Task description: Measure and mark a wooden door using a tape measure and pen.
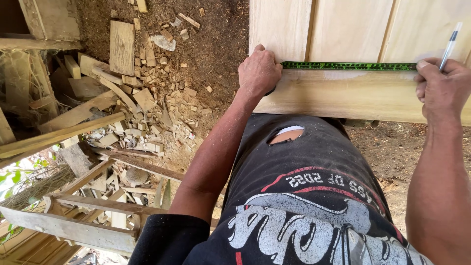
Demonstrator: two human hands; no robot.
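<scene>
Pale planks [343,95] fill the upper right of the frame, and the green tape measure [349,66] runs left-right between my hands: left hand [259,71] clenched on its near end, right hand [441,88] grasping a pen [450,46] at the other.

Measuring tape [349,66]: bright green band with fine black graduation marks. Wooden panel [343,29]: pale cream-yellow boards with faint straight grain, parted by darker tan seams; its bottom rail [338,95] is slightly warmer yellow, with a whitish smear under the tape. Pen [450,45]: clear barrel, dark blue tip end. T-shirt [304,196]: faded black, printed with grey-white lettering and red outline strokes; a tear [286,135] shows a white edge. Ground [216,44]: dark brown sawdust. Wood offcuts [147,113]: light beige to tan. Timber frame [73,225]: weathered grey-beige. Leaves [12,176]: green.
</scene>
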